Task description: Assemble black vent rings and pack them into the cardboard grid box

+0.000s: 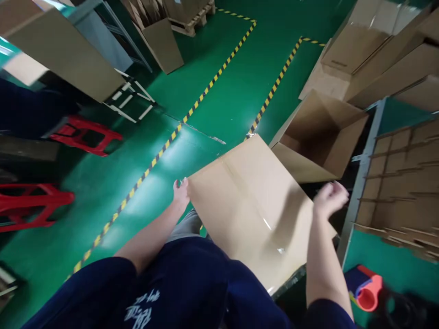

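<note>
A closed cardboard box (236,205) lies tilted in front of my body, with a strip of tape along its middle seam. My left hand (181,189) grips its left corner, thumb up and the other fingers partly hidden at the edge. Over the box's right side, my right hand (331,198) hangs raised and apart from the cardboard. Its fingers look bent but are smeared by motion, and I make out nothing in them. Just beyond that hand stands an open cardboard box (318,137), its inside showing no contents.
Flat folded cartons (401,183) are stacked at right beside a metal frame (363,169). A red tape dispenser (368,292) sits at lower right. Red plastic stools (85,135) stand at left near a person in dark clothes (30,107). Yellow-black tape (202,96) marks the green floor.
</note>
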`<state>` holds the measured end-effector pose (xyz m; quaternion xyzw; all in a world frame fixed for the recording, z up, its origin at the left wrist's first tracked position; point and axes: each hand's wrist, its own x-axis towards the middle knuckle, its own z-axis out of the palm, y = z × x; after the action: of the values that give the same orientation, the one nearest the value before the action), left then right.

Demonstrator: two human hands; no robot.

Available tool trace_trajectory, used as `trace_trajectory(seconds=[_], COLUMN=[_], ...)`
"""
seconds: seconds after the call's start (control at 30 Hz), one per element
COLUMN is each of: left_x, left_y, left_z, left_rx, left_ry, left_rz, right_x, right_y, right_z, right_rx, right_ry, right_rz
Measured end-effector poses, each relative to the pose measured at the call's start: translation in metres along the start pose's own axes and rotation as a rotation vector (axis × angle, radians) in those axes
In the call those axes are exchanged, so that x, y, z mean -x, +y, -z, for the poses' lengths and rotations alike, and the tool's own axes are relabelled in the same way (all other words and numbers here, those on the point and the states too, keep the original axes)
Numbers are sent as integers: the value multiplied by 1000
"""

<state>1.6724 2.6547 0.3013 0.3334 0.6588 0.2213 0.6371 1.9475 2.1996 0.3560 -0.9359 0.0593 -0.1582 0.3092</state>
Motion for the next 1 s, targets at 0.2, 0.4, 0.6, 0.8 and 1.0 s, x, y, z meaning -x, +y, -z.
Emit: trace_trajectory(seconds=[0.2,0.4,0.6,0.8,1.0], left_x=[-3,-22,-28,-31,-30], left_y=[3,-4,3,21,27], left_z=[11,17,24,29,19], left_rx=[45,-163,-271,-216,1], left_ry=[-171,-165,-220,-231,-134], left_rz=[52,184,172,164,295], right_x=[-53,-77,-86,-73,-72], right_y=[-170,-214,-221,-218,-223], right_z=[-185,-271,-277,-248,-251], right_rx=[-355,-211,-132,-339,-119], right_ry=[-891,-1309,-1484,-1362,-1218], right_rz=[-31,-285,-421,-299,-211])
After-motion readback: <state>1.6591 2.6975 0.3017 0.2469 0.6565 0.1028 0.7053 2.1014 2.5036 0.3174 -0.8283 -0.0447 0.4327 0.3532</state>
